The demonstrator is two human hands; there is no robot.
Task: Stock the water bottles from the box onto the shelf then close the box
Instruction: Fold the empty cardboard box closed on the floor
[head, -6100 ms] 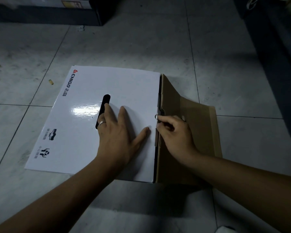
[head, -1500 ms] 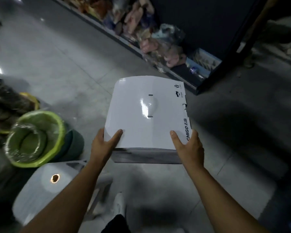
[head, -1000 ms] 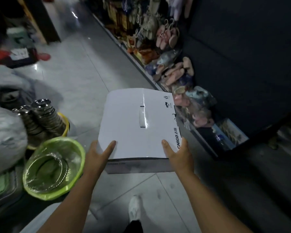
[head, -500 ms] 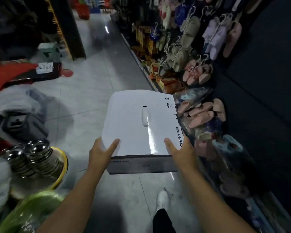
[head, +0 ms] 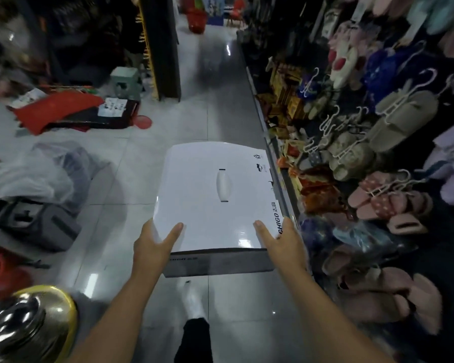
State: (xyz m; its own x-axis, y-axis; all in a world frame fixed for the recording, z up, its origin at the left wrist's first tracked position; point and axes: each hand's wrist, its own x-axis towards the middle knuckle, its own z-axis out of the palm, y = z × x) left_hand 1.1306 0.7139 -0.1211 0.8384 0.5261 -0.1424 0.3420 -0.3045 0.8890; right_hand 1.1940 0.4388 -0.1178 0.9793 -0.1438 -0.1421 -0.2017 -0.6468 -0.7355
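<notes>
Closed white cardboard box (head: pixel 215 200) carried flat in front of the person, above a grey tiled floor (head: pixel 131 179) in a shop aisle. The box's glossy top faces up and shows a moulded handle slot (head: pixel 223 185) near its middle and the printed word "CHIGO" along its right edge; its flaps lie shut and the grey near side wall is visible below the top panel.

The left hand (head: pixel 152 244) clasps the near left corner of the box — thumb laid on the top panel, fingers hidden under or behind the side. The right hand (head: pixel 283 239) clasps the near right corner in the same way, thumb on top just beside the printed word. Both hands are closed on the box and bear it between them; both forearms are bare.

Below the box, a white shoe (head: pixel 192 299) and a dark trouser leg (head: pixel 194 339) of the person stand on the floor. To the right runs a low shelf (head: pixel 281 174) with slippers (head: pixel 393 205) hung on white hangers and stacked below. To the left lie a clear plastic bag (head: pixel 37 174), a dark grey case (head: pixel 40 226) and, farther off, a red cloth (head: pixel 58 106). At the lower left corner sits a yellow-rimmed basin (head: pixel 63 310) holding shiny metal ware — blurred, so the pieces cannot be told apart. A dark pillar (head: pixel 163 48) stands at the far end of the aisle.
</notes>
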